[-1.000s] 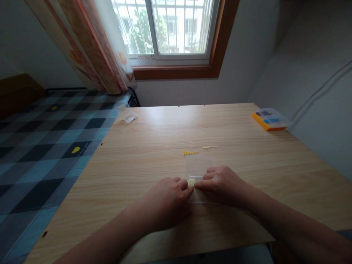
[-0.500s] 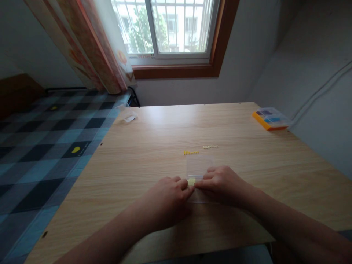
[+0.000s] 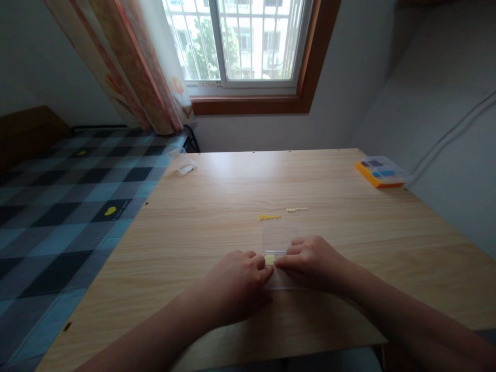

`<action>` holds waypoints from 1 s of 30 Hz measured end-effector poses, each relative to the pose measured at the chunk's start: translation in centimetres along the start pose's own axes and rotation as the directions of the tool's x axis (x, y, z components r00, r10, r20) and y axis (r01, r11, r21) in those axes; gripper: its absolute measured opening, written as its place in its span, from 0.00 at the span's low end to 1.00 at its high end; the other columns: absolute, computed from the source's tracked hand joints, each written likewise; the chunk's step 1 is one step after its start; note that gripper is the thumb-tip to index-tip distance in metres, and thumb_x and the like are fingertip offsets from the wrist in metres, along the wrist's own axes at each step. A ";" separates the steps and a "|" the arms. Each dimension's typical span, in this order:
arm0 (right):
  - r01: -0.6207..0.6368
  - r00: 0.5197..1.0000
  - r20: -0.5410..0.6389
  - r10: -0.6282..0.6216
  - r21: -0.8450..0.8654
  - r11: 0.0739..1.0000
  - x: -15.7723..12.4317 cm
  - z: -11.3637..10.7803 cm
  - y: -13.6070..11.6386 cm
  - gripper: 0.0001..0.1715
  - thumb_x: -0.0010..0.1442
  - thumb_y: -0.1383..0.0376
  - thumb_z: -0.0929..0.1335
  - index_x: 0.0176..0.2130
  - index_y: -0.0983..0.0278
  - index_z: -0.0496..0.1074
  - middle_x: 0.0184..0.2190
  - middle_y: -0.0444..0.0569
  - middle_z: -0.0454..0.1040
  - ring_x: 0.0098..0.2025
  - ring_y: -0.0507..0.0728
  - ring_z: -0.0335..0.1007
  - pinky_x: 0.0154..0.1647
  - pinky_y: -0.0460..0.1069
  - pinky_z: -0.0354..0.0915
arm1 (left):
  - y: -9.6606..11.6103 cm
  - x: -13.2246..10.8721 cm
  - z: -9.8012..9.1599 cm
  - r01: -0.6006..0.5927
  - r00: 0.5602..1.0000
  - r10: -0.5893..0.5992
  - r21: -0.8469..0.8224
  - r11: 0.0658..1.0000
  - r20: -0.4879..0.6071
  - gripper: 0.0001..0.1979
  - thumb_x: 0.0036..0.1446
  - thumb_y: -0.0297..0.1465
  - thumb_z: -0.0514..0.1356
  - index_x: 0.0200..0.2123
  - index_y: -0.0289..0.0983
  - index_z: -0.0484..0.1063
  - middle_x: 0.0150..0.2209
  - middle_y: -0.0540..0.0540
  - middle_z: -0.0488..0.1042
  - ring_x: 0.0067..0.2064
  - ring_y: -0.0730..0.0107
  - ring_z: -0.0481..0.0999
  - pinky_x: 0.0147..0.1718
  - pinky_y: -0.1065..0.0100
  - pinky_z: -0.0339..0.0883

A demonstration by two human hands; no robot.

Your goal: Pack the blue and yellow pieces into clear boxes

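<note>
A small, flat group of pale yellow pieces (image 3: 270, 259) lies between my two hands, over an open clear plastic box (image 3: 279, 238) with its lid side folded out flat towards the window. With its fingers curled, my left hand (image 3: 243, 276) touches the left side of the pieces with thumb and forefinger. From the right, my right hand (image 3: 312, 259) presses its fingertips against them, fingers bent together. Beyond the box are a row of tiny yellow pieces (image 3: 270, 217) and a row of tiny cream pieces (image 3: 297, 210). Their exact kind is too small to make out.
On the wooden table (image 3: 194, 222), another clear plastic container (image 3: 186, 166) stands at the far left corner. An orange-based case with a clear lid (image 3: 382, 173) sits at the far right by the wall. A bed with a checked cover (image 3: 77, 217) adjoins the left edge.
The view has shifted slightly, so everything sits a little lower. Both hands stay at the pale yellow pieces, which look more tightly together now.
</note>
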State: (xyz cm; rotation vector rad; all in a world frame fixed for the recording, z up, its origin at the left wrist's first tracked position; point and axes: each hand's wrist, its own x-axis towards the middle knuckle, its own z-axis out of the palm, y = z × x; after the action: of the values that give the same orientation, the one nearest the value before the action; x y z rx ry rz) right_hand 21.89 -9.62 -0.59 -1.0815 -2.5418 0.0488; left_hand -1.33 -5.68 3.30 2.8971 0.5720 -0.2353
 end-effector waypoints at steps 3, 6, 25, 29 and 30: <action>0.055 0.999 -0.004 -0.054 0.033 0.998 0.1 -0.4 0.0 0.14 0.64 0.71 0.65 0.32 0.60 0.79 0.22 0.43 0.75 0.24 0.53 0.66 0.27 0.50 0.55 | 0.2 0.0 -0.3 0.019 0.999 -0.018 -0.009 1.000 0.029 0.13 0.63 0.40 0.63 0.44 0.37 0.77 0.39 0.43 0.80 0.38 0.54 0.79 0.35 0.57 0.73; 0.099 0.994 -0.049 -0.095 0.104 0.990 0.1 -1.0 0.1 0.13 0.65 0.70 0.64 0.35 0.61 0.79 0.23 0.44 0.74 0.25 0.53 0.66 0.27 0.50 0.56 | 0.3 0.1 -0.5 0.045 0.998 -0.044 -0.009 0.999 0.043 0.14 0.63 0.42 0.64 0.42 0.37 0.78 0.38 0.43 0.81 0.38 0.53 0.80 0.35 0.56 0.74; -0.429 0.771 -0.485 0.412 0.081 0.899 -1.3 0.4 9.9 0.14 0.66 0.64 0.68 0.47 0.59 0.82 0.48 0.55 0.78 0.53 0.64 0.71 0.58 0.62 0.65 | -0.4 -0.1 -0.7 -0.067 0.995 0.063 -0.060 0.996 -0.076 0.17 0.66 0.48 0.59 0.39 0.39 0.76 0.36 0.45 0.80 0.36 0.57 0.79 0.32 0.61 0.69; -0.446 0.829 -0.366 0.422 0.021 0.895 -0.7 1.7 9.3 0.17 0.65 0.65 0.68 0.51 0.58 0.81 0.62 0.57 0.70 0.69 0.69 0.57 0.69 0.68 0.54 | -1.4 -0.2 -0.7 -0.064 0.984 0.046 -0.101 0.993 -0.170 0.16 0.68 0.46 0.58 0.42 0.40 0.76 0.37 0.46 0.80 0.37 0.59 0.79 0.33 0.63 0.68; -0.456 0.840 -0.328 0.432 0.006 0.890 -0.6 1.8 9.2 0.18 0.65 0.65 0.68 0.52 0.57 0.81 0.65 0.57 0.67 0.71 0.70 0.53 0.69 0.70 0.51 | -1.7 -0.2 -0.7 -0.056 0.983 0.036 -0.109 0.992 -0.182 0.16 0.67 0.46 0.59 0.43 0.40 0.75 0.38 0.46 0.80 0.37 0.59 0.80 0.34 0.63 0.68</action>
State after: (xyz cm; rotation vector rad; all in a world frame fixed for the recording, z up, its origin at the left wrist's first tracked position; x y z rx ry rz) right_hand 27.96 -3.34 -4.11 -1.5521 -1.9740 -0.0915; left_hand -2.06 -4.09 3.77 2.8340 0.5268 0.0654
